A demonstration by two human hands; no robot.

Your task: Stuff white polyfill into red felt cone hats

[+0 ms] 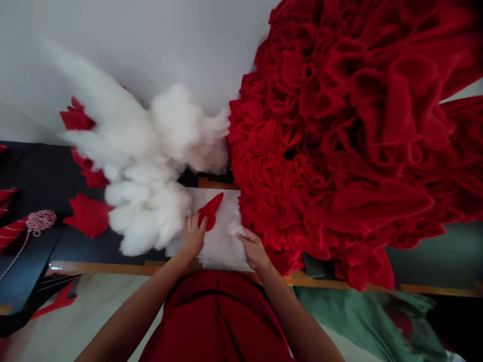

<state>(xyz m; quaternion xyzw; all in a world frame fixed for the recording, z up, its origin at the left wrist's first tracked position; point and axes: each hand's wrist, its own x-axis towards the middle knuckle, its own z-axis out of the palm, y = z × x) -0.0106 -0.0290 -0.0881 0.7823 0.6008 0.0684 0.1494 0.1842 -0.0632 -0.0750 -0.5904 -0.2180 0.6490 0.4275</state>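
My left hand (194, 235) grips a small red fabric piece (214, 207), its thumb and fingers closed on the near end. The piece has a long pointed tip aimed away to the right. My right hand (254, 250) pinches a small tuft of white fluffy stuffing (237, 230) just right of it. Both are over white sheets (222, 251) lying at the table's front edge. Left of my left hand rises a big heap of white stuffing (151, 211). Beyond my right hand towers a pile of ruffled red fabric (339, 151).
Red fabric pieces (90, 215) lie left of the stuffing. A ball of red-and-white cord (41, 221) sits on the dark table (79, 246) at far left. A pale wall (151, 40) stands behind. Green cloth (350, 317) hangs below the right edge.
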